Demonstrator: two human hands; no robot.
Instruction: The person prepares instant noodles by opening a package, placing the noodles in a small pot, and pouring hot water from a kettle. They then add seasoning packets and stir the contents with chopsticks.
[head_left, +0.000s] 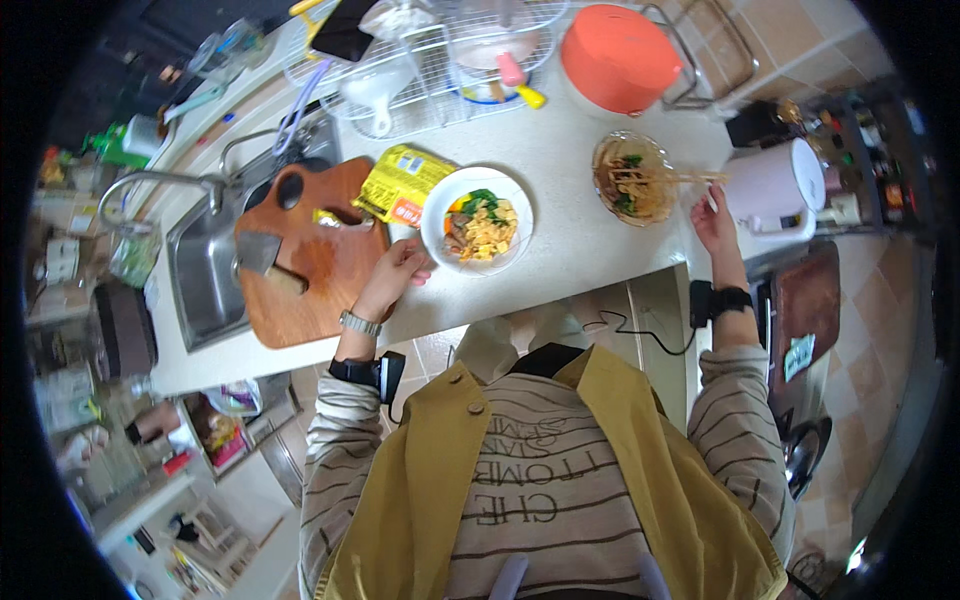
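Observation:
My left hand (400, 270) is over the counter between a wooden cutting board and a white bowl (438, 247), fingers loosely curled, nothing visible in them. The bowl holds egg pieces, greens and meat. On the cutting board (330, 277) lies a cleaver (260, 253) with a wooden handle. A yellow food packet (409, 180) lies behind, between board and bowl. My right hand (714, 214) is at the outer ends of the chopsticks (686, 177), which rest across a glass bowl (655, 204) with food remnants; whether the fingers grip them is unclear.
A steel sink (206, 292) with a faucet (161, 177) is on the left. Behind stands a wire rack (420, 105) with a phone (343, 30) and utensils. An orange-red pot or bowl (621, 58) stands at the back. A white appliance or container (776, 180) is at the right.

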